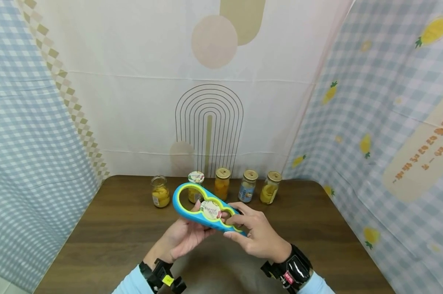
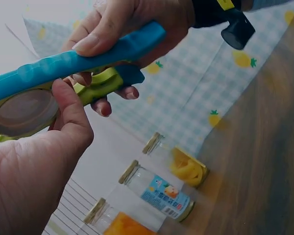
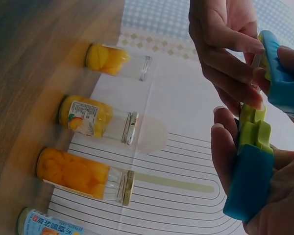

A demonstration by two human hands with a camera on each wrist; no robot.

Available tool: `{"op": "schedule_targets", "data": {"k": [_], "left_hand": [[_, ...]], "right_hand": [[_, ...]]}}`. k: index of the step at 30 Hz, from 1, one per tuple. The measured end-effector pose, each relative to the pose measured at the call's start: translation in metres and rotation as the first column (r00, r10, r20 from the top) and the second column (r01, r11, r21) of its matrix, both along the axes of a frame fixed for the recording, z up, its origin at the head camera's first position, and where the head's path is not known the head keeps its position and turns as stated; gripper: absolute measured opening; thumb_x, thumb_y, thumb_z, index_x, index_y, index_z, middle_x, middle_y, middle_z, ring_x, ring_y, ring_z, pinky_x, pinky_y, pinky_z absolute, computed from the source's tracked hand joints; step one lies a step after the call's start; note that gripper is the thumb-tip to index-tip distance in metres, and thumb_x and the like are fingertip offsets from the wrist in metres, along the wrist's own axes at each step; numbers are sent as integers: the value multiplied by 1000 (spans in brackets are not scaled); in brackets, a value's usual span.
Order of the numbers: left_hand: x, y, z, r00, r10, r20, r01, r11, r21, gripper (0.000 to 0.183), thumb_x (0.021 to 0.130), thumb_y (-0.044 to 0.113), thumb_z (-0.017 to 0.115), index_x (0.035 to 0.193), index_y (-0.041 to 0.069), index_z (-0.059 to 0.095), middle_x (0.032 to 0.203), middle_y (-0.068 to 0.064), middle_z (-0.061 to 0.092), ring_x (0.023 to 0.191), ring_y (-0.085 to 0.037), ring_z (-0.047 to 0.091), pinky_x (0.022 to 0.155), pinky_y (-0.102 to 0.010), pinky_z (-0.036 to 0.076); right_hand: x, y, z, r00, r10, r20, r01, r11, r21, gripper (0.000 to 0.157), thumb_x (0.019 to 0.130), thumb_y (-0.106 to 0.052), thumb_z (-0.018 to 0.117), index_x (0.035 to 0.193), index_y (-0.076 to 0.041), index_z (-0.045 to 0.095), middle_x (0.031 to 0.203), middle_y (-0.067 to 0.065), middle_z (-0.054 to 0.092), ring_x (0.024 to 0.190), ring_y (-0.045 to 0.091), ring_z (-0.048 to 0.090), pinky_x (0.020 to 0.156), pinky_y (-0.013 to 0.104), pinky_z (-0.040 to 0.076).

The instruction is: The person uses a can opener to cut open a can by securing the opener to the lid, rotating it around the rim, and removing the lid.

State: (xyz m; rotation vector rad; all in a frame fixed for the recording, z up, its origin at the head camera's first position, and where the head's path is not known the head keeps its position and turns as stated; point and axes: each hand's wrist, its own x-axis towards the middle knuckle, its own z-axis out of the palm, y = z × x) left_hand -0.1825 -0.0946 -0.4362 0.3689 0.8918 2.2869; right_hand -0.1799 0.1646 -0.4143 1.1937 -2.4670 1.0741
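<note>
A blue jar opener (image 1: 206,222) with a lime-green scalloped inner edge is held tilted between both hands above the table. In its middle opening sits a round white patterned jar lid (image 1: 211,210); the left wrist view shows the lid's plain face (image 2: 27,111). My left hand (image 1: 190,237) pinches the lid from beneath, its thumb reaching up through the larger opening. My right hand (image 1: 261,232) grips the narrower end of the opener, thumb along the near side and fingers over the far side. Part of the left fingers is hidden behind the opener.
Along the back of the brown table (image 1: 111,216) stand several glass jars. From the left: a lidless jar (image 1: 160,194) of yellow fruit, a jar with a patterned lid (image 1: 196,177), then gold-lidded jars of orange fruit (image 1: 221,185), with a blue label (image 1: 247,190), and of yellow fruit (image 1: 269,191).
</note>
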Motion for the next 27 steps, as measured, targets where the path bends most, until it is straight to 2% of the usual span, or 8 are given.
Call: {"op": "schedule_targets", "data": {"k": [4, 8, 16, 24, 27], "left_hand": [[1, 1, -2, 1000, -2, 23, 2, 1000, 29, 77, 115, 49, 34, 169, 7, -4, 148, -9, 56, 136, -18, 62, 114, -30, 51], [1, 0, -7, 1000, -3, 20, 3, 999, 33, 81, 115, 49, 38, 169, 7, -6, 151, -8, 51, 136, -18, 62, 115, -30, 51], [1, -2, -15, 1000, -11, 14, 10, 998, 57, 76, 114, 48, 38, 167, 7, 1, 146, -8, 58, 134, -18, 64, 112, -29, 52], [1, -3, -21, 1000, -14, 24, 12, 998, 67, 82, 113, 49, 41, 167, 6, -3, 147, -8, 55, 134, -17, 64, 115, -31, 52], [0, -4, -23, 1000, 24, 7, -24, 1000, 20, 67, 114, 47, 40, 164, 9, 15, 144, -5, 58, 128, -14, 64, 111, -28, 53]], "right_hand": [[0, 0, -1, 1000, 1, 3, -1, 1000, 6, 10, 99, -26, 79, 109, -26, 77, 144, 6, 63, 82, 2, 61, 60, 18, 51], [0, 0, -4, 1000, 4, 8, -4, 1000, 20, 9, 100, -29, 77, 109, -27, 77, 144, 5, 63, 84, 2, 62, 60, 18, 51], [0, 0, -6, 1000, -3, -3, 3, 1000, 31, 10, 100, -30, 78, 109, -27, 77, 145, 3, 63, 100, 10, 65, 74, 20, 54], [0, -2, -10, 999, -17, 30, 16, 999, 43, 12, 100, -34, 77, 110, -28, 77, 148, 2, 62, 100, 11, 66, 71, 20, 53], [-1, -2, -10, 1000, -25, 2, 25, 999, 30, 11, 100, -33, 77, 109, -28, 77, 147, 4, 63, 93, 6, 63, 71, 20, 51]]}}
